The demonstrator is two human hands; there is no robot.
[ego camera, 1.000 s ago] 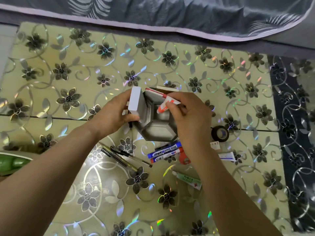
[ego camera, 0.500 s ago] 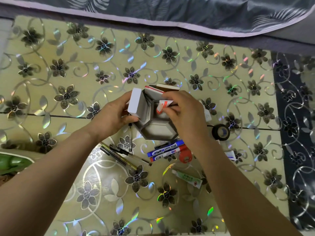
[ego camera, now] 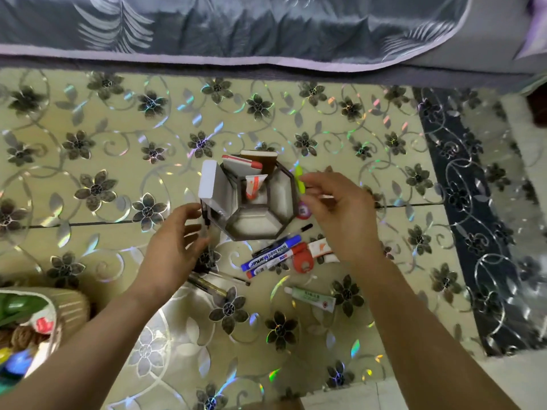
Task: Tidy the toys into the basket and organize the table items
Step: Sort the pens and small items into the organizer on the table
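A grey hexagonal desk holder (ego camera: 260, 223) stands mid-table. A white box (ego camera: 210, 184), small notebooks (ego camera: 254, 161) and a red-and-white tube (ego camera: 254, 184) stick out of it. My left hand (ego camera: 174, 247) hovers just left of the holder with fingers apart and holds nothing; a black pen (ego camera: 206, 223) lies by its fingertips. To the right of the holder is my right hand (ego camera: 334, 211), fingers spread. Its fingertips are next to a yellow-green marker (ego camera: 299, 179); I cannot tell whether they touch. A toy basket (ego camera: 69, 303) sits at lower left.
In front of the holder lie a blue marker (ego camera: 270, 252), a red marker (ego camera: 266, 264), a red tape dispenser (ego camera: 302, 260), an orange-and-white tube (ego camera: 321, 247), a green-and-white tube (ego camera: 312, 297) and several pens (ego camera: 213, 281). A grey bedspread (ego camera: 266, 28) borders the far edge.
My right hand let go of the red-and-white tube inside the holder and moved right. My left hand released the holder's left side and drew back toward me.
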